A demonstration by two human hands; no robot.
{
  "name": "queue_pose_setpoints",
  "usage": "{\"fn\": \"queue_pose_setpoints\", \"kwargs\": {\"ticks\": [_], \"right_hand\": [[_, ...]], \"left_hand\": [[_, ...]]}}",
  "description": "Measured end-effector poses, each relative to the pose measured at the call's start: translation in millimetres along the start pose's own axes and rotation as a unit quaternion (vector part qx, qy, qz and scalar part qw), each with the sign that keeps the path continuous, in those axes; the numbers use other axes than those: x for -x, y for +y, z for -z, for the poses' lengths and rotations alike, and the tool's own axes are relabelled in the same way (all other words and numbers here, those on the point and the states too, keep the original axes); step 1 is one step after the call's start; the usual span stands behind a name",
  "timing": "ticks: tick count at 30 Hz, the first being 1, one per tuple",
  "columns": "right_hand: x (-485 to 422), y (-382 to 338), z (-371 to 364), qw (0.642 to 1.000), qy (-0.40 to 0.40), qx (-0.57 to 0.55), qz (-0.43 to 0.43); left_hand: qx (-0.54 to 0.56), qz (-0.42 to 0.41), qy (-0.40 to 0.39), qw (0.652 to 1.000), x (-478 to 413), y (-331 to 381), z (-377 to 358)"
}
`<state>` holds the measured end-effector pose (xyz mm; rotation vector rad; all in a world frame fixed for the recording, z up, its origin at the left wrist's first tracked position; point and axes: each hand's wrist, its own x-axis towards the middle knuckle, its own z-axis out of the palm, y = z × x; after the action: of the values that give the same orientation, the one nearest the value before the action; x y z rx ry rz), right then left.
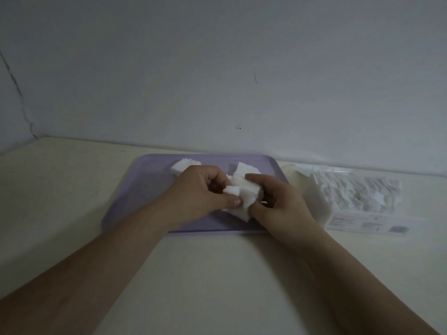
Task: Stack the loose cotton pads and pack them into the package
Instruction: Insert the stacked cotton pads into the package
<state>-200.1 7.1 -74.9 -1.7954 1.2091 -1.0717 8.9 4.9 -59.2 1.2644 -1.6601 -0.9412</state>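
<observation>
I hold a ragged bunch of cotton pads [244, 197] between both hands, just above the middle of the lilac tray [135, 201]. My left hand [200, 189] curls round its left side, the thumb stretched along the near edge and pinching one pad that sticks out. My right hand [280, 204] closes on the other side, forefinger over the top and thumb underneath. The edges are not squared yet; corners poke out at several angles.

What matters for the next move is the package [358, 197]. It lies to my right, off the tray on the cream table [217, 274], its long axis running left to right along the wall, and the crumpled open end seems to face the tray. So my right hand is the nearer one, and I judge the stack should travel sideways, rightward, into that mouth. A small heap of loose pads [185, 166] sits at the tray's far edge, beyond my left knuckles.
</observation>
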Motion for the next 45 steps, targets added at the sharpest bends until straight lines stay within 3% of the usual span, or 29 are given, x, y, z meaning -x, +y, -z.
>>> {"fn": "queue_pose_setpoints", "kwargs": {"ticks": [4, 7, 11, 17, 22, 25, 29, 35, 39, 41, 45], "right_hand": [[0.5, -1.4, 2.1, 0.996, -0.044, -0.069, -0.035], [0.7, -1.1, -1.8, 0.999, 0.032, 0.019, -0.026], [-2.6, 1.2, -1.6, 0.989, 0.136, 0.055, -0.011], [-5.6, 3.1, -3.0, 0.981, 0.178, 0.071, -0.02], [-5.3, 4.9, 0.2, 0.981, 0.18, 0.061, -0.034], [-4.5, 4.3, 0.6, 0.982, 0.178, 0.06, -0.032], [-4.0, 4.0, 0.5, 0.982, 0.174, 0.065, -0.027], [-5.0, 5.7, 2.6, 0.981, 0.183, 0.057, -0.037], [-5.9, 4.9, 3.9, 0.984, 0.168, 0.051, -0.039], [-5.8, 4.6, 4.2, 0.989, 0.132, 0.044, -0.046], [-4.9, 4.5, 5.0, 0.994, 0.063, 0.082, -0.036]], "left_hand": [[-0.048, -0.011, 0.042, 0.998, -1.8, -0.4, -6.9], [-0.064, -0.023, 0.018, 0.997, -2.7, 1.3, -8.5], [-0.182, -0.03, 0.065, 0.981, -16.0, -9.8, 0.0], [-0.346, -0.035, 0.024, 0.937, -17.9, -22.2, -9.2], [-0.254, -0.006, 0.044, 0.966, -15.7, -16.5, -2.9], [-0.268, 0.068, 0.016, 0.961, -12.5, -9.2, 1.0], [-0.245, 0.099, 0.008, 0.964, -11.0, -6.4, 2.0], [-0.122, 0.008, 0.028, 0.992, -13.5, -9.6, 9.9], [0.033, -0.009, -0.125, 0.992, -8.3, -0.4, 13.1], [0.018, -0.011, -0.152, 0.988, -6.7, -0.1, 7.6], [-0.015, -0.029, -0.095, 0.995, -8.2, -8.5, 4.9]]}}
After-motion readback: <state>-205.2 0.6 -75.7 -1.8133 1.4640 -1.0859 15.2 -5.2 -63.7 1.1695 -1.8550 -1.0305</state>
